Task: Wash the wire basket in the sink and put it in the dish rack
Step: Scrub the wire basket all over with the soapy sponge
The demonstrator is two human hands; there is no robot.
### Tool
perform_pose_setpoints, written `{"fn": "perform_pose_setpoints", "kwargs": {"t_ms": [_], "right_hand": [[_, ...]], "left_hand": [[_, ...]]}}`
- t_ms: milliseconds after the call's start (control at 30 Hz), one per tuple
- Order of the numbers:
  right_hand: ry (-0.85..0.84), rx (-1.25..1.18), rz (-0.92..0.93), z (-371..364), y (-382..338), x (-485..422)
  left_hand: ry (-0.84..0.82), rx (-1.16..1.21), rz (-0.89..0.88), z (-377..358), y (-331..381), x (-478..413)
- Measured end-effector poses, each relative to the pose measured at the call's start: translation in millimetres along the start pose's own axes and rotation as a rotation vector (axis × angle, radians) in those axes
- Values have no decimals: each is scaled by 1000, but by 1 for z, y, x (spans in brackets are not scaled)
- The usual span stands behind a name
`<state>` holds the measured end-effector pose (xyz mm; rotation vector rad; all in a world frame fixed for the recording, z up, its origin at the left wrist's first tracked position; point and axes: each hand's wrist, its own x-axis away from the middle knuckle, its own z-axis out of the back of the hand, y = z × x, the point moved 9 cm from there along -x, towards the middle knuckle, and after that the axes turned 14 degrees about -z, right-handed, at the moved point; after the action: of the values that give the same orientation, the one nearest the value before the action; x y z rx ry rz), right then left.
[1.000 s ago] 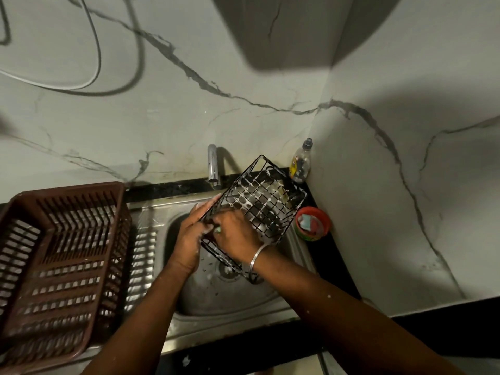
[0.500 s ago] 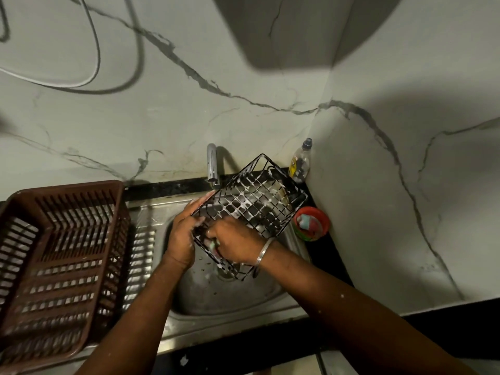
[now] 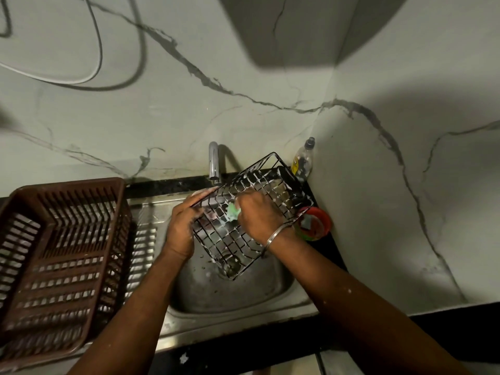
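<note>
A black wire basket (image 3: 267,182), soapy and tilted, hangs over the steel sink (image 3: 232,290). My left hand (image 3: 181,226) grips the basket's left edge, fingers curled round the wire. Inside the basket, my right hand (image 3: 257,212) holds a green scrub sponge (image 3: 233,211) against the mesh. The brown plastic dish rack (image 3: 62,255) stands on the drainboard to the left, with nothing in it.
A chrome tap (image 3: 213,162) rises behind the sink. In the right corner stand a dish-soap bottle (image 3: 303,161) and a red round container (image 3: 315,224). Marble walls close in at the back and right. A black counter edge runs along the front.
My right hand with the sponge has moved up and right across the basket's mesh. The basket has tipped slightly; my left hand keeps hold of its left edge.
</note>
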<state>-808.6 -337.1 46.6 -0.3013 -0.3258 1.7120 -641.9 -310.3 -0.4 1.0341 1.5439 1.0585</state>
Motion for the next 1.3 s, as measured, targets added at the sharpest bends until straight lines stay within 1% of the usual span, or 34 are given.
{"fn": "perform_pose_setpoints", "kwargs": {"t_ms": [33,67,133,167,200,267,367,400,433,500,533,600,633,667,733,767,833,867,933,967,1000,1067,1100,1167,1200,1233,1300], "right_hand": [[-23,-41,-3,1,1,0],[0,-57,-36,8,8,-4],[165,-83,-176,32,35,-20],[233,-59,-225,41,44,-24],[246,-31,-258,43,49,-26],[143,-49,-258,27,44,-23],[-118,-146,-217,-4,35,-17],[-148,-170,-219,-7,37,-18],[-124,-178,-242,-5,42,-19],[-15,-148,-266,6,46,-19],[-38,-135,-245,4,41,-18],[-200,-114,-159,-11,24,-11],[-253,-138,-148,-17,20,-9],[-241,-165,-159,-17,20,-9],[-140,-190,-194,-11,21,-10],[-152,-196,-179,-13,15,-7],[-255,-253,-120,-24,0,1],[-250,-288,-114,-25,-6,4],[-113,-294,-146,-17,-9,4],[-86,-279,-146,-16,-13,3],[-124,-261,-119,-21,-19,4],[-259,-261,-51,-34,-34,11],[-274,-269,-49,-36,-38,12],[-181,-247,-57,-34,-39,9],[-170,-220,-40,-33,-42,11],[-217,-194,-13,-37,-46,13],[-380,-138,50,-43,-49,20]], "left_hand": [[-10,-1,-4,-1,1,0],[-17,2,-4,-2,1,1],[2,13,19,1,-1,3],[14,20,33,4,-3,4],[11,26,39,4,-5,5],[-8,17,36,2,-5,4],[-42,-24,-5,-5,0,1],[-41,-20,-3,-5,-1,0],[-30,-7,15,-3,-2,0],[-9,9,28,0,-5,0],[-14,6,28,0,-6,0],[-54,-12,-6,-5,-1,-1],[-58,-9,-13,-7,0,-1],[-46,4,-11,-8,1,-1],[-8,24,-9,-6,1,-2],[4,12,-8,-4,0,-3],[-7,-11,-18,-6,1,-6],[-21,-15,-32,-9,3,-8],[-25,-13,-51,-12,7,-12],[-11,-6,-51,-11,9,-13],[1,8,-49,-11,11,-14],[-11,34,-57,-14,16,-16],[-29,34,-66,-17,19,-17],[-37,15,-77,-20,22,-19],[-39,9,-79,-20,22,-19],[-39,5,-77,-20,23,-19],[-16,26,-62,-17,20,-18]]}}
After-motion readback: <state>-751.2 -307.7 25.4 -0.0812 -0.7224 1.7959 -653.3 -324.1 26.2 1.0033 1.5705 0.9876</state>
